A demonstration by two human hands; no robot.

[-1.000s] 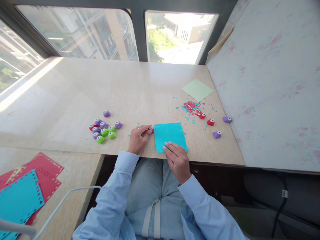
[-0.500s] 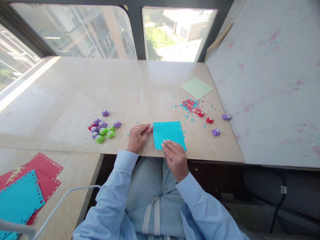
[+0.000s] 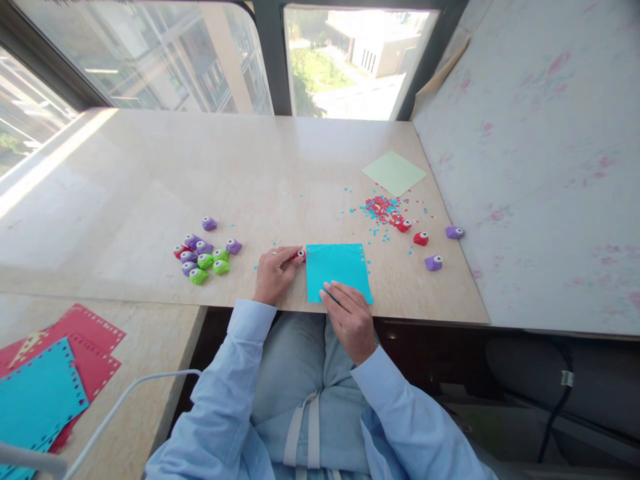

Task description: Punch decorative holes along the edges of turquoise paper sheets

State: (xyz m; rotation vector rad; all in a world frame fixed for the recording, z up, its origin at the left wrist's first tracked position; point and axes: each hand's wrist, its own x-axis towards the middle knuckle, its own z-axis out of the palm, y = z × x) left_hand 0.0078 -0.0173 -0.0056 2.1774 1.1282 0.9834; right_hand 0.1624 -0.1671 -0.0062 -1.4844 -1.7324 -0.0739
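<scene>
A square blue paper sheet [image 3: 336, 267] lies before me, with small holes along its right edge and near its upper left corner. My left hand [image 3: 276, 272] is closed around a small red paper punch [image 3: 301, 255], pinched between thumb and fingers at the sheet's upper left edge. The fingers partly cover the punch. My right hand [image 3: 353, 320] grips the sheet near its lower edge, fingertips on top and the thumb largely hidden.
Several purple, green and red punches [image 3: 204, 261] cluster at left. Red and blue paper bits [image 3: 383, 210] lie behind the sheet, near a pale green sheet [image 3: 395, 174]. More punches [image 3: 433, 263] stand at right. Punched red and blue sheets [image 3: 43, 387] and a white cable [image 3: 130, 393] are lower left.
The blue sheet's near edge and my right fingertips have shifted very slightly. My left hand stays on the red punch. The view has tilted a little.
</scene>
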